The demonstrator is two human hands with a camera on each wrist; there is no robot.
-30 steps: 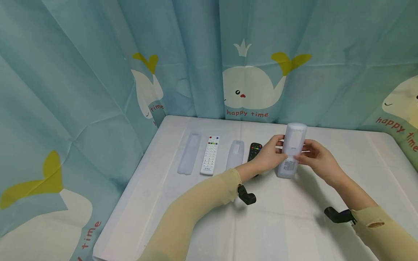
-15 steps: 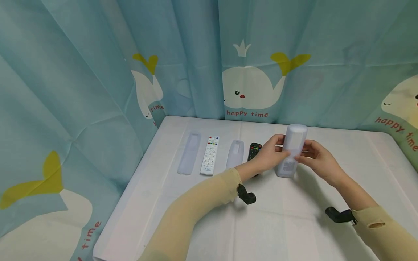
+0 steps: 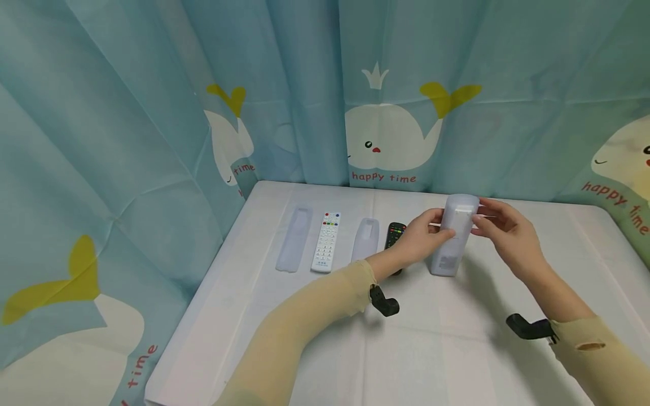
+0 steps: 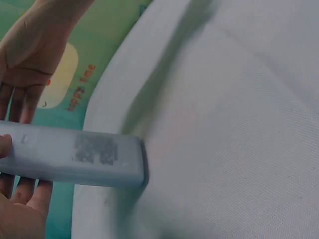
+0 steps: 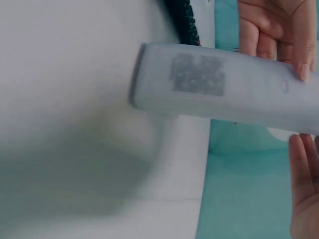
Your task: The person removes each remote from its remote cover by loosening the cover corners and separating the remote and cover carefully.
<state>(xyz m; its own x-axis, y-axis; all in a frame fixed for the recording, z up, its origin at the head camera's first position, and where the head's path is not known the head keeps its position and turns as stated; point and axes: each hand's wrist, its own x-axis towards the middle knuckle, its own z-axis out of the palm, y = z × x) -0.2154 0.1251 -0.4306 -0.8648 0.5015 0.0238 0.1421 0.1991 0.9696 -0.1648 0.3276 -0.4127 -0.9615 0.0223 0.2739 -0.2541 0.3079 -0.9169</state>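
Note:
A remote control in a translucent silicone cover (image 3: 455, 248) stands on end, its back toward me and its lower end at the table. A grey label shows through the cover near the bottom in both wrist views. My left hand (image 3: 418, 234) grips it from the left, thumb across the back and fingers behind. At the upper right edge, my right hand (image 3: 513, 237) holds the cover between thumb and fingers. In the right wrist view, the left hand's thumb (image 5: 304, 69) presses the cover from the far side.
Left of my hands lie a black remote (image 3: 394, 237), partly behind my left hand, a short clear cover (image 3: 365, 239), a white remote (image 3: 326, 242) and a long clear cover (image 3: 294, 239). The white table (image 3: 406, 361) meets a blue whale-print curtain (image 3: 304, 113) at the back.
My right hand has slid up along the covered remote, from its middle to near its top. The left thumb has shifted slightly right and up across the back.

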